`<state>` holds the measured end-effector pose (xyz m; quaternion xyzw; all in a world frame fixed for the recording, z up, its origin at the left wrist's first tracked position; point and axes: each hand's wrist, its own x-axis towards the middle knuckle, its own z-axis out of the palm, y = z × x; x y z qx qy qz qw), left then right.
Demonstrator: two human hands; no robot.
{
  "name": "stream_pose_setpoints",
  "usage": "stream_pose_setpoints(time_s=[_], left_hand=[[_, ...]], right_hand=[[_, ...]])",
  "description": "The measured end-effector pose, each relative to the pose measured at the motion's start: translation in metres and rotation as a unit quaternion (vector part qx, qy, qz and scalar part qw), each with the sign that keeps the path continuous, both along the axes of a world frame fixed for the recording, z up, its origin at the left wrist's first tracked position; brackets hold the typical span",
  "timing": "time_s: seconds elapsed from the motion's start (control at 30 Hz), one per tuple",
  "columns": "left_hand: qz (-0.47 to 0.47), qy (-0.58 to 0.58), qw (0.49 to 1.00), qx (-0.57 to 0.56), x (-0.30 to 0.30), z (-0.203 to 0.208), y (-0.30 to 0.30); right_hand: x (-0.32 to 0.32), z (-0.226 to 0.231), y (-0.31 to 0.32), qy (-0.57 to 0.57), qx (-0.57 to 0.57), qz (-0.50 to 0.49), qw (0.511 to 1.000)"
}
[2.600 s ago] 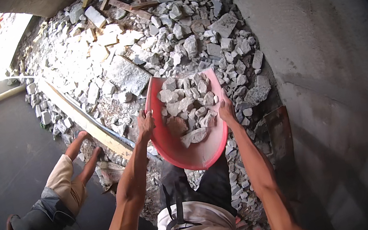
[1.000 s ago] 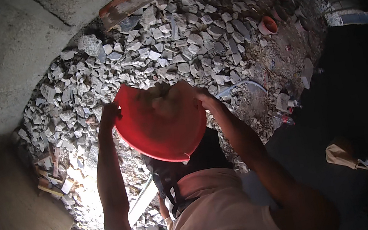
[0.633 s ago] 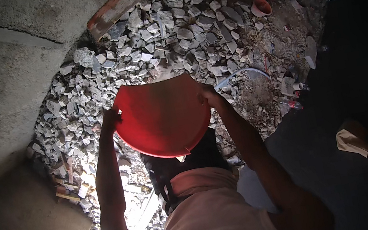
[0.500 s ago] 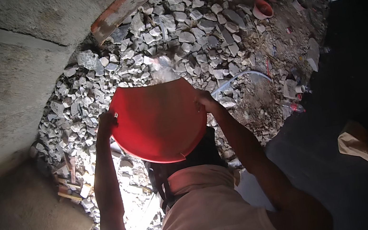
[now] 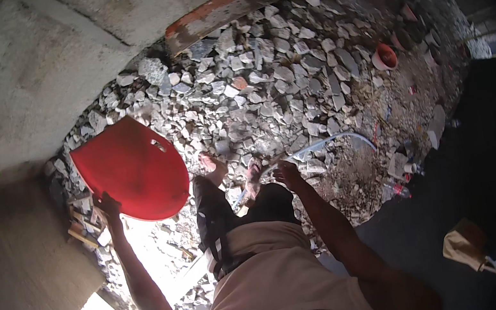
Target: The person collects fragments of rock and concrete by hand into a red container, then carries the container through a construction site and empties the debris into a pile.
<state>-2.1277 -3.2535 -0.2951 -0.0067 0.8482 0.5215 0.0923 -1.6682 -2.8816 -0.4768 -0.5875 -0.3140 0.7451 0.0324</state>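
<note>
A wide red plastic scoop pan (image 5: 133, 168) with a slot-shaped grip hole is held out to the left, above the broken stone. My left hand (image 5: 108, 205) is closed on its near left edge. On the opposite edge, the grip hole is free. My right hand (image 5: 289, 176) holds nothing and has its fingers apart, above the stones by my right knee. Below it lies a pale blue hose (image 5: 336, 137). Between my hands my two feet stand on the grey broken stone (image 5: 252, 96).
Concrete walls (image 5: 11, 95) border the rubble on the left and far side. A small red bucket (image 5: 384, 57) lies far right. Wood scraps (image 5: 84, 236) lie at left. To the right are a plastic bottle (image 5: 397, 189) and a brown paper bag (image 5: 466, 245) on a dark surface.
The scoop pan has swung from in front of me to the left, in my left hand alone. My right hand has let go of it. Dust that hung beyond the pan has thinned.
</note>
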Motion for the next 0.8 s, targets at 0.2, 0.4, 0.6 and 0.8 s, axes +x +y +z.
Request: stream_pose_setpoints(time_s=[0.2, 0.4, 0.6, 0.8], left_hand=[[0.094, 0.041, 0.972, -0.214, 0.018, -0.078, -0.053], [0.16, 0.007, 0.963, -0.219, 0.052, -0.14, -0.11], [0.125, -0.184, 0.925, -0.308, 0.078, -0.173, -0.096], [0.186, -0.299, 0.884, -0.309, 0.103, -0.154, -0.07]], right_hand=[[0.096, -0.024, 0.062, -0.055, 0.211, 0.143, 0.965], [0.051, 0.048, 0.038, -0.196, 0.049, 0.023, 0.979], [-0.04, 0.037, 0.071, -0.2, 0.232, 0.168, 0.937], [-0.132, -0.033, 0.16, -0.184, 0.327, 0.38, 0.846]])
